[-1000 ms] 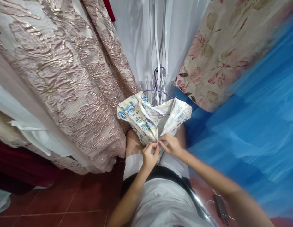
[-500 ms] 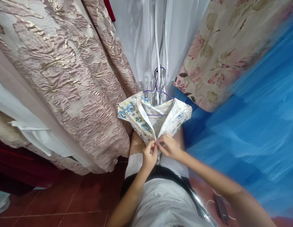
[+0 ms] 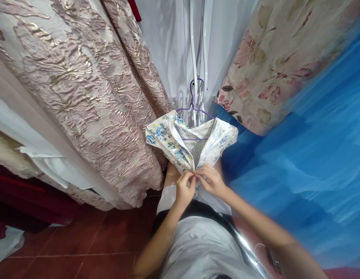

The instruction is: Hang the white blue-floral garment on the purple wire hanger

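Observation:
A white short-sleeved garment with blue flowers, perhaps a shirt or dress (image 3: 172, 145), hangs on a purple hanger (image 3: 192, 106) above my lap. Its front lies open in a V from the collar down to my fingers. My left hand (image 3: 185, 190) pinches the front edge at the bottom of the V. Close against it, my right hand (image 3: 211, 180) pinches the other front edge, fingertips touching or nearly so. Whatever small fastening may lie between the fingertips is hidden. The lower part of the garment falls behind my hands, mostly out of sight.
Pink-gold brocade fabric (image 3: 81, 89) hangs close on the left. Cream floral cloth (image 3: 264, 77) and blue tulle (image 3: 310, 166) hang on the right. White straps (image 3: 193, 46) run down behind the hanger. A dark power adapter (image 3: 273, 259) with a cable lies on the red tiled floor (image 3: 89, 248).
Both hands stay together at the garment's front, with the fingertips slightly shifted. The view has moved a little, and my right forearm now covers more of the adapter.

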